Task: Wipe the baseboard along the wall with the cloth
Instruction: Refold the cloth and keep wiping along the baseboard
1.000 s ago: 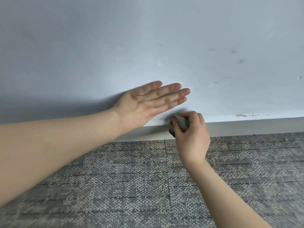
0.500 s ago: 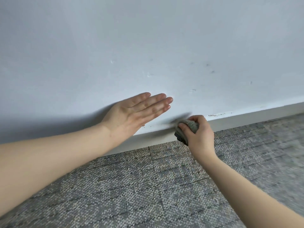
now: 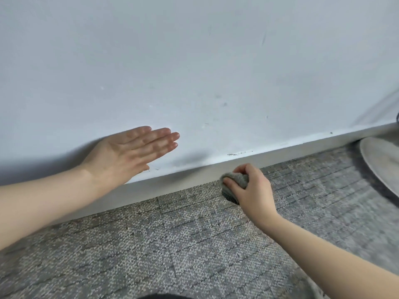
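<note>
Baseboard [image 3: 172,184]: long grey strip at foot of wall [image 3: 194,61], runs from low left up to far right. Cloth [image 3: 236,180]: small grey wad, bunched up (no clear long side), at foot of baseboard near middle, just over carpet [image 3: 172,244]. Right hand [image 3: 250,190] curled round cloth, gripping it. Left hand [image 3: 131,152] flat, fingers straight, pointing right along wall, holding nothing. Pale round thing [image 3: 380,162] on carpet, far right.

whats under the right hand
A bunched grey cloth gripped by the right hand, beside the baseboard over the carpet. The hand covers much of it; whether it touches is hidden.
</note>
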